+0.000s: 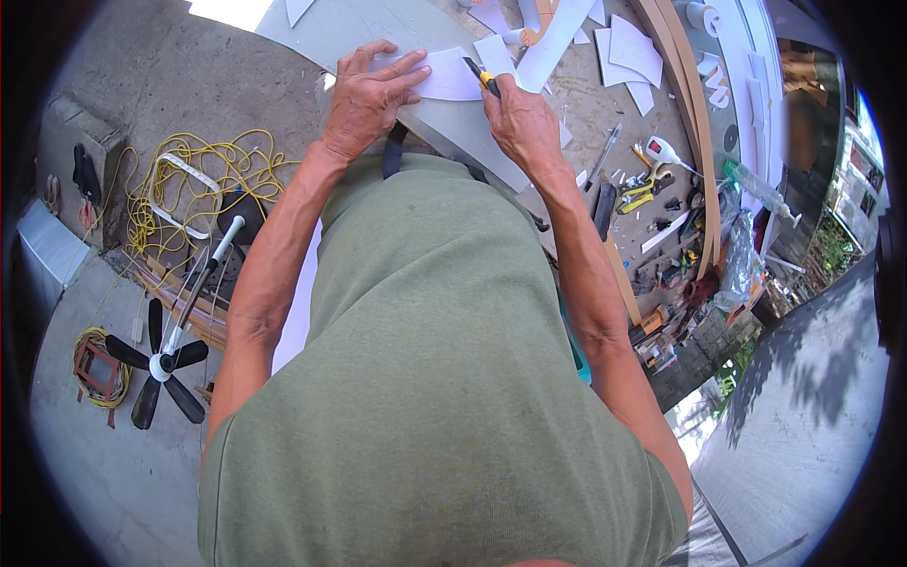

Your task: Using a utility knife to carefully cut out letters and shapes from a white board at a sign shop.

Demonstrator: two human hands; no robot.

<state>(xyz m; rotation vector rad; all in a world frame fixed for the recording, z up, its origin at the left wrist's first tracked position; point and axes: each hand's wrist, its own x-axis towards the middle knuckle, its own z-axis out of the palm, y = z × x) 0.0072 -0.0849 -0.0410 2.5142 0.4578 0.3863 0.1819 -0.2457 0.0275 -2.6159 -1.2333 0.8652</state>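
Note:
My left hand (370, 99) lies with its fingers apart on a white sheet piece (449, 76) with a curved edge, pressing it against the grey work surface (453, 128). In my right hand (522, 121) is a yellow and black utility knife (486, 78), its tip at the right end of that sheet piece. A narrow white strip (495, 57) lies just beyond the knife. Whether the blade touches the sheet is too small to tell.
More white cut pieces (635, 52) lie on the table at the right. Pliers (639, 197), a pen (603, 156) and a glue gun (661, 151) sit near my right forearm. On the floor at left are tangled yellow cord (179, 180) and a five-legged swivel base (162, 362).

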